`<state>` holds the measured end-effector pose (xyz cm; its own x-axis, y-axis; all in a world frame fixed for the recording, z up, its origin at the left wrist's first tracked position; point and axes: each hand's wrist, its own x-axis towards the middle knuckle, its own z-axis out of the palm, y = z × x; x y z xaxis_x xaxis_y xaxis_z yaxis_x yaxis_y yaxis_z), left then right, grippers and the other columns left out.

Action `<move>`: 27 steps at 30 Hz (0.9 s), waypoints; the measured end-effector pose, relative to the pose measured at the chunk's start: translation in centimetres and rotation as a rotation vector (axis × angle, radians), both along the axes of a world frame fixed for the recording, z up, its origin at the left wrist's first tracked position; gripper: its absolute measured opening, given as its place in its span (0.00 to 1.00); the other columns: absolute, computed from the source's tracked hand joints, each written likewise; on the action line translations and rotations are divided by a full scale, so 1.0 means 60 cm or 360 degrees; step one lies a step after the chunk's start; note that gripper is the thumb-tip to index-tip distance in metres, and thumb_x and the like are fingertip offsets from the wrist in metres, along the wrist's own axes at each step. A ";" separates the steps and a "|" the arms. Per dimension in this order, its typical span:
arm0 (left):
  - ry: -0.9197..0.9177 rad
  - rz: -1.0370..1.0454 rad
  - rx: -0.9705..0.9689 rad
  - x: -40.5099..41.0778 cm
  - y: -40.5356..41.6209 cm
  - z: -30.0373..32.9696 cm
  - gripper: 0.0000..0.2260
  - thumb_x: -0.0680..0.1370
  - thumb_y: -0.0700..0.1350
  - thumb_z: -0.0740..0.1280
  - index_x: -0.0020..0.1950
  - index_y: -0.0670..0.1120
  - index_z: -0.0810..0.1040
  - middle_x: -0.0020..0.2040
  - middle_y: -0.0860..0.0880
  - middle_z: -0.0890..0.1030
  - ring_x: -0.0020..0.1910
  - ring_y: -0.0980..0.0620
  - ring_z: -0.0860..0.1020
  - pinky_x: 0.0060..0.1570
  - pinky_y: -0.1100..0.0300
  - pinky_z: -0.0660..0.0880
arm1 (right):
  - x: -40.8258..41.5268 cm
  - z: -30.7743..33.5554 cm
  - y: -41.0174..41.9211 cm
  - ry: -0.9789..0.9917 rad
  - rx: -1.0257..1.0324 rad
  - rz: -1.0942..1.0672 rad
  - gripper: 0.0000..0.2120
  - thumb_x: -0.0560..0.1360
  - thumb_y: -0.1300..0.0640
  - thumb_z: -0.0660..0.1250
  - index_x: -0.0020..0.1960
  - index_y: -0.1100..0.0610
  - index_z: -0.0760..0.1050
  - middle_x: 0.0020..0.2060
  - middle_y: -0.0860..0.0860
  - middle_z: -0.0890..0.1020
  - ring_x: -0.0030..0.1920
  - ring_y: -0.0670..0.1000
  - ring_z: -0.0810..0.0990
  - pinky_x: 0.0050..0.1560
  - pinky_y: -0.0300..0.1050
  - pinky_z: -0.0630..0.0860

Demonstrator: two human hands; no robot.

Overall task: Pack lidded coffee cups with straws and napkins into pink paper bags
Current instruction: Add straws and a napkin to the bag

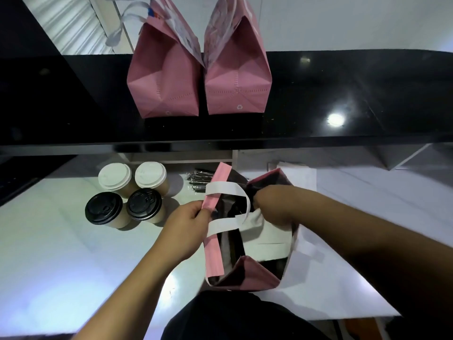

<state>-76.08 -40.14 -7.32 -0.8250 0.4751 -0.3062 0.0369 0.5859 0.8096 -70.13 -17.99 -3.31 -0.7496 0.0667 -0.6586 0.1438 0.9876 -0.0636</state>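
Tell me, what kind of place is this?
Probably a coffee shop's takeaway counter. Four lidded paper coffee cups wait on the white worktop beside a bundle of black wrapped straws, and two pink paper carrier bags stand on the glossy black upper counter.

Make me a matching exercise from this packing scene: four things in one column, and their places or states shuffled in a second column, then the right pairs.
Things
1. two closed pink bags
2. black-lidded cups
3. straws
4. left hand

Places or states
A. on the white counter, nearer the person than the white-lidded cups
B. pinching the left edge of the open pink bag
C. side by side on the black shelf
D. lying in a bundle between the cups and the open bag

Pairs: 1-C, 2-A, 3-D, 4-B
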 end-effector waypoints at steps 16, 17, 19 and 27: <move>0.0084 -0.0049 -0.0007 0.005 0.004 0.005 0.23 0.79 0.63 0.60 0.45 0.43 0.80 0.38 0.42 0.81 0.30 0.51 0.73 0.33 0.55 0.68 | -0.016 0.078 0.012 0.0756 0.0027 0.0004 0.06 0.77 0.55 0.66 0.53 0.50 0.77 0.49 0.50 0.81 0.47 0.52 0.77 0.42 0.45 0.74; 0.0111 -0.0056 -0.0036 0.005 0.006 0.006 0.24 0.80 0.63 0.60 0.45 0.44 0.80 0.38 0.42 0.81 0.29 0.53 0.71 0.31 0.56 0.66 | -0.017 0.076 0.021 0.0807 0.0070 0.0040 0.12 0.77 0.53 0.67 0.60 0.50 0.77 0.54 0.50 0.80 0.54 0.54 0.77 0.51 0.48 0.75; 0.0173 -0.0073 -0.0114 0.004 0.012 0.010 0.24 0.82 0.63 0.59 0.44 0.45 0.81 0.36 0.44 0.81 0.27 0.55 0.69 0.29 0.58 0.65 | -0.015 0.069 0.032 0.0671 0.0221 0.0119 0.15 0.78 0.50 0.66 0.63 0.49 0.76 0.59 0.50 0.79 0.62 0.55 0.74 0.64 0.54 0.72; 0.0218 -0.0475 -0.0358 -0.062 0.056 0.060 0.24 0.83 0.63 0.60 0.38 0.46 0.73 0.26 0.55 0.72 0.25 0.56 0.71 0.29 0.57 0.69 | 0.023 0.052 0.066 0.0455 0.0201 -0.0157 0.08 0.81 0.55 0.65 0.57 0.52 0.81 0.45 0.50 0.81 0.43 0.53 0.80 0.41 0.45 0.73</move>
<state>-79.82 -36.77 -3.72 -0.7011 0.6339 -0.3267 0.3312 0.6951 0.6381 -68.75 -14.01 -0.19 -0.8887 0.2156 -0.4045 0.2329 0.9725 0.0068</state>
